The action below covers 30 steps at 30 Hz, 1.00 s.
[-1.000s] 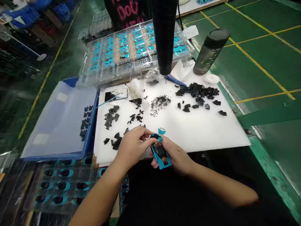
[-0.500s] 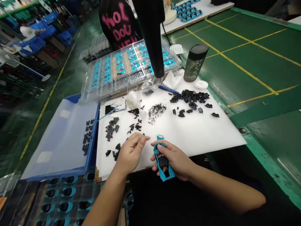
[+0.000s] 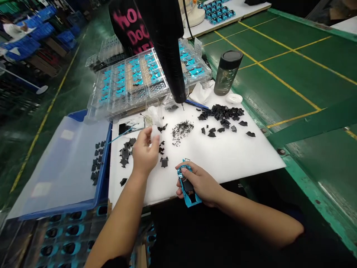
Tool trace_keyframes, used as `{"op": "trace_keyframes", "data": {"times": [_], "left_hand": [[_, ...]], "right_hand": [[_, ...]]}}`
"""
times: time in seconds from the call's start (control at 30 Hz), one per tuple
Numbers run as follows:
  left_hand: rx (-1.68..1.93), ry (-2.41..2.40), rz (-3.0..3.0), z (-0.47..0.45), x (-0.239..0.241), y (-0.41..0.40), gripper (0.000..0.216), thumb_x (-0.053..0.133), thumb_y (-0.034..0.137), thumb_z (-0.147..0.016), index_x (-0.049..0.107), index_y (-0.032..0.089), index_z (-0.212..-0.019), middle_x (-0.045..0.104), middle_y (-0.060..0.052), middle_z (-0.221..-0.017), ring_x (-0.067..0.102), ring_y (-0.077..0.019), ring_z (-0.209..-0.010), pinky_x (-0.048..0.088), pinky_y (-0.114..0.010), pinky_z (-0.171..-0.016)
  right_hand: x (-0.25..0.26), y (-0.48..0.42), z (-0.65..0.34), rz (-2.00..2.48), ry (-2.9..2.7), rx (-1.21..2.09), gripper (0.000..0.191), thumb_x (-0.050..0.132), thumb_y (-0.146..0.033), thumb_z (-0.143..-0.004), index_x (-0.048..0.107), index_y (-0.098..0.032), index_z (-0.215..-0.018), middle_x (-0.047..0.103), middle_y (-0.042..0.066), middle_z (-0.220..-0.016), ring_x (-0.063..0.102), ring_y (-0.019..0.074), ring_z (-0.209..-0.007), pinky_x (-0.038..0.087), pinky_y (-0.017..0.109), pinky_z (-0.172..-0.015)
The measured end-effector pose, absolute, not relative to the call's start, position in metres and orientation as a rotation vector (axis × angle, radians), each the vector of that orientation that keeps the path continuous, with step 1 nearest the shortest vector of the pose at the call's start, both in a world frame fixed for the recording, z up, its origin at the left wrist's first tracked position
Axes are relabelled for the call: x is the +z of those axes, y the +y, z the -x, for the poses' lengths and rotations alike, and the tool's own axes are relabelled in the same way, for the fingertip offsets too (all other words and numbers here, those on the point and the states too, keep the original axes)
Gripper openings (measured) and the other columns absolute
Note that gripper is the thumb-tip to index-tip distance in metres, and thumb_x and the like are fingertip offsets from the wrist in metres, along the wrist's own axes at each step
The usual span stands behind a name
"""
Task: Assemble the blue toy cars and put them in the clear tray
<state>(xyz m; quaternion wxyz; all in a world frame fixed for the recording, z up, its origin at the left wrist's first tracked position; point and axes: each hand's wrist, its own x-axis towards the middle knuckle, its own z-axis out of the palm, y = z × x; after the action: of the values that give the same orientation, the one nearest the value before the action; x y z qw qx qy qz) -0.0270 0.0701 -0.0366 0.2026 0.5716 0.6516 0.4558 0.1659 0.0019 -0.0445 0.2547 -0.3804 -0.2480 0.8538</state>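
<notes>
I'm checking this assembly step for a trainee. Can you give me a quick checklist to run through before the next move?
1. Right hand wrapped around the blue model car body: ok.
2. Left hand free: cannot tell; its fingers are raised, and any small piece between them wouldn't show.
3. Black part seated inside the body: cannot tell; fingers partly cover it.
4. Black moulded piece lying within the left hand's reach on the white plastic sheet: ok.
5. Heap of tiny black pins apart from both hands: ok.
</notes>
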Motion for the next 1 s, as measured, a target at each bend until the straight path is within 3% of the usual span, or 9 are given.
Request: {"op": "trace_keyframes", "data": {"times": [0.1,0.27,0.47,0.6,0.73,1.0], "left_hand": [[1.378,1.494,-1.400,0.039,-0.029,0.031,0.036,0.059,0.040,-0.093,0.054,0.022,-0.124,0.068,-0.008,-0.105,0.071,-0.0188,-0.086,0.057,-0.030,-0.067],[1.374,1.450,-1.143,0.046,-0.017,-0.017,0.029,0.077,0.029,-0.082,0.055,0.021,-0.100,0.074,-0.004,-0.086,0.071,-0.0151,-0.071,0.054,-0.024,-0.063],[1.707,1.515,-1.148,0.033,-0.018,-0.020,0.043,0.085,0.051,-0.066,0.069,0.016,-0.085,0.063,0.001,-0.065,0.058,-0.0114,-0.054,0.049,-0.024,-0.054],[1.630,1.738,-1.503,0.023,-0.022,-0.021,0.047,0.073,0.063,-0.074,0.073,0.018,-0.085,0.069,-0.003,-0.076,0.063,-0.0166,-0.069,0.051,-0.028,-0.062],[1.487,1.803,-1.866,0.017,-0.026,-0.025,0.042,0.066,0.060,-0.083,0.072,0.019,-0.087,0.071,-0.004,-0.079,0.066,-0.0162,-0.070,0.051,-0.026,-0.063],[1.386,1.779,-1.973,0.015,-0.029,-0.027,0.037,0.066,0.054,-0.085,0.071,0.019,-0.092,0.072,-0.005,-0.083,0.067,-0.0170,-0.073,0.052,-0.026,-0.065]], "right_hand": [[-0.046,0.004,-0.165,1.058,-0.713,2.330,0.020,0.049,-0.040,-0.098,0.054,-0.024,-0.108,0.065,0.001,-0.084,0.068,0.0158,-0.062,0.058,0.032,-0.059],[-0.048,0.006,-0.163,1.061,-0.783,2.330,0.017,0.048,-0.037,-0.099,0.054,-0.022,-0.105,0.065,0.002,-0.085,0.067,0.0149,-0.061,0.058,0.031,-0.057],[-0.050,0.006,-0.163,1.046,-0.845,2.326,0.016,0.047,-0.037,-0.099,0.054,-0.023,-0.105,0.065,0.001,-0.085,0.067,0.0146,-0.061,0.058,0.030,-0.057],[-0.050,0.005,-0.163,1.050,-0.883,2.316,0.017,0.048,-0.039,-0.098,0.053,-0.024,-0.104,0.066,0.002,-0.086,0.067,0.0149,-0.062,0.058,0.030,-0.058],[-0.050,0.005,-0.163,1.054,-0.893,2.321,0.021,0.050,-0.043,-0.097,0.053,-0.024,-0.107,0.066,0.002,-0.087,0.067,0.0154,-0.062,0.057,0.030,-0.057],[-0.049,0.005,-0.162,1.050,-0.886,2.318,0.017,0.049,-0.039,-0.097,0.054,-0.025,-0.106,0.065,0.000,-0.085,0.065,0.0143,-0.060,0.056,0.028,-0.055]]}}
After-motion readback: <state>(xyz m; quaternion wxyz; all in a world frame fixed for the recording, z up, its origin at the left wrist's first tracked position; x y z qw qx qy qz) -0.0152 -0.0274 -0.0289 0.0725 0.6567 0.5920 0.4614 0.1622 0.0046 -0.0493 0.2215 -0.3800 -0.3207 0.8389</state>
